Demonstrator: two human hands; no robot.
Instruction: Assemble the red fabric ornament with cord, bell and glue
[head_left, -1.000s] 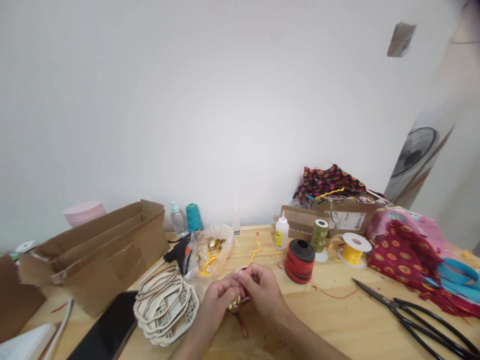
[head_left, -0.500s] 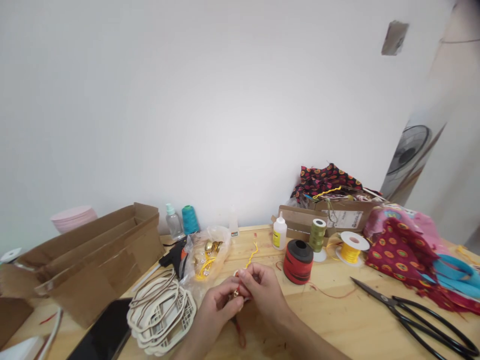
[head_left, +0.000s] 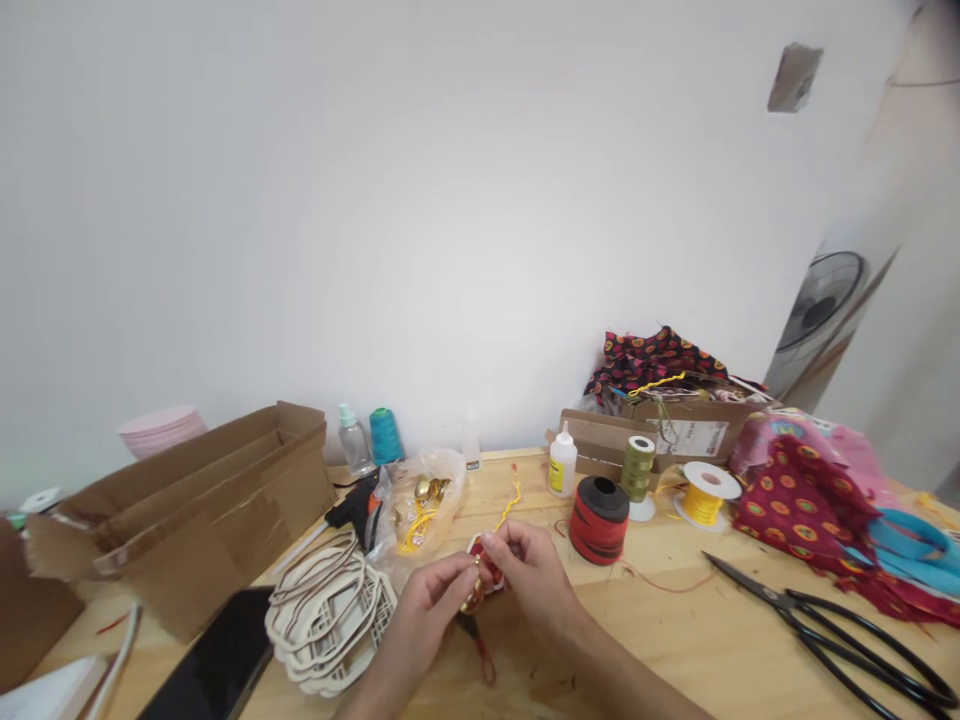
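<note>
Low in the middle of the head view, my left hand (head_left: 427, 615) is closed, thumb and forefinger pinching a small shiny gold ornament (head_left: 473, 597). Close beside it, my right hand (head_left: 534, 575) is closed on a small red piece with white edging (head_left: 495, 578), its lower part partly covered by the fingers. A twisted yellow cord (head_left: 510, 502) runs up from that piece across the table. Below the hands hangs a dark-and-red cord loop (head_left: 484, 655). How the gold ornament joins the red piece is hidden.
Left stand a cardboard box (head_left: 225, 540), phone (head_left: 214, 655), wooden cutouts (head_left: 326, 615), glue gun (head_left: 358, 505) and plastic bag of gold bits (head_left: 442, 470). Right are a glue bottle (head_left: 562, 465), red thread spool (head_left: 598, 525), yellow cord spool (head_left: 703, 500), scissors (head_left: 795, 605) and printed fabric (head_left: 806, 505).
My fingers have drawn slightly apart, so the gold ornament and the red piece show more. The whole view has shifted a little to the left.
</note>
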